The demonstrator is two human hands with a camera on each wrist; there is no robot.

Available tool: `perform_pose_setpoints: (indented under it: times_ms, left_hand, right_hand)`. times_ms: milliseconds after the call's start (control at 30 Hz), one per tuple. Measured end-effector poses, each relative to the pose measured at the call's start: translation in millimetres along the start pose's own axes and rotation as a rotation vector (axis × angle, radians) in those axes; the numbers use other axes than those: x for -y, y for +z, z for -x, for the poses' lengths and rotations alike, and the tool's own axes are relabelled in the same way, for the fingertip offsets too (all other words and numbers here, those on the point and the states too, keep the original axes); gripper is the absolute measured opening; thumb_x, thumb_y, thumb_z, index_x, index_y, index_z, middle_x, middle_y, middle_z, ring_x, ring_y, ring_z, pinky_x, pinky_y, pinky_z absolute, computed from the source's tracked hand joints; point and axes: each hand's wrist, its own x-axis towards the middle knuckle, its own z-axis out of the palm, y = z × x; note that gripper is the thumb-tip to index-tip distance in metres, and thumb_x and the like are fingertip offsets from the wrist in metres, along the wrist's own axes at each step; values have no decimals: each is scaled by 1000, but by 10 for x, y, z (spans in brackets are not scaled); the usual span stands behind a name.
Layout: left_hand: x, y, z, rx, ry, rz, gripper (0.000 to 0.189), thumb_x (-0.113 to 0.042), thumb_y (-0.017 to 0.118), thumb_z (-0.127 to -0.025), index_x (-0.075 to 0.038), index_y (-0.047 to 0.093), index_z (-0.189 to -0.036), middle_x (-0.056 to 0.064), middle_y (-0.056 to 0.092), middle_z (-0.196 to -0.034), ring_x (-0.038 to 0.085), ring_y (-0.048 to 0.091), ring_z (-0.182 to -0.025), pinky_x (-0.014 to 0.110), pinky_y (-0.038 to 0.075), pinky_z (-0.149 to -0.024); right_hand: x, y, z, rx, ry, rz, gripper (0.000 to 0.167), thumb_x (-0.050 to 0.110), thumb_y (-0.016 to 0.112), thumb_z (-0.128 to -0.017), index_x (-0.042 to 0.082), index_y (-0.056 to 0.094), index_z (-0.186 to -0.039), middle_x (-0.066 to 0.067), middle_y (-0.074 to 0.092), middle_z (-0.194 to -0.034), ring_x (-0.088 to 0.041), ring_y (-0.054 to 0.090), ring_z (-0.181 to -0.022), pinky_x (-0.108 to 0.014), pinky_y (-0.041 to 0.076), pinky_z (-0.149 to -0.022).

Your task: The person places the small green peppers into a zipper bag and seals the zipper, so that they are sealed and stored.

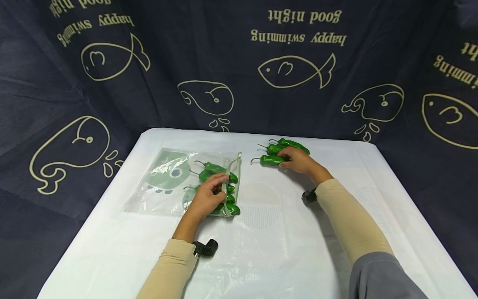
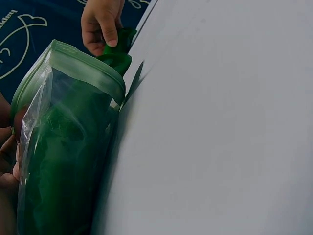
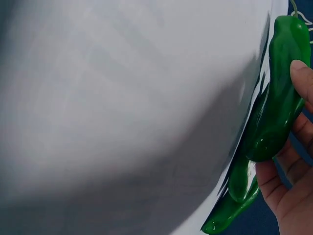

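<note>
A clear zip bag (image 1: 149, 201) printed with a green cartoon figure lies on the left of the table, its opening to the right. Several green peppers (image 1: 214, 167) are inside, near that opening. My left hand (image 1: 206, 198) holds up the bag's upper edge at the mouth; the left wrist view shows the green zip strip (image 2: 88, 73) standing apart. At the table's back, my right hand (image 1: 298, 160) pinches a green pepper (image 3: 283, 93) between thumb and fingers, its stem pointing left. Two more green peppers (image 1: 275, 149) lie just behind that one.
The table has a white cover (image 1: 261, 257). Behind and beside it hangs a dark blue cloth (image 1: 239, 50) with fish and whale drawings. Each wrist wears a small black camera (image 1: 206, 248).
</note>
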Motion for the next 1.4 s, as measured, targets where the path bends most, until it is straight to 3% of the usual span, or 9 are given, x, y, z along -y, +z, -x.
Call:
perform_pose_setpoints:
  times_ms: [867, 1400]
  left_hand:
    - [-19, -8, 9, 6, 12, -1, 58, 12, 54, -80, 7, 53, -138, 15, 46, -147, 26, 47, -98, 24, 44, -71]
    - [-33, -16, 9, 5, 11, -20, 59, 12, 54, -79, 6, 54, -137, 14, 47, -146, 28, 48, -97, 29, 43, -74]
  right_hand:
    - [234, 70, 70, -47, -131, -36, 37, 18, 78, -86, 7, 68, -120, -7, 64, -106, -24, 58, -95, -40, 48, -76]
    - [393, 128, 210, -57, -205, -39, 33, 19, 77, -87, 9, 67, -117, -3, 63, -104, -21, 58, -93, -40, 49, -78]
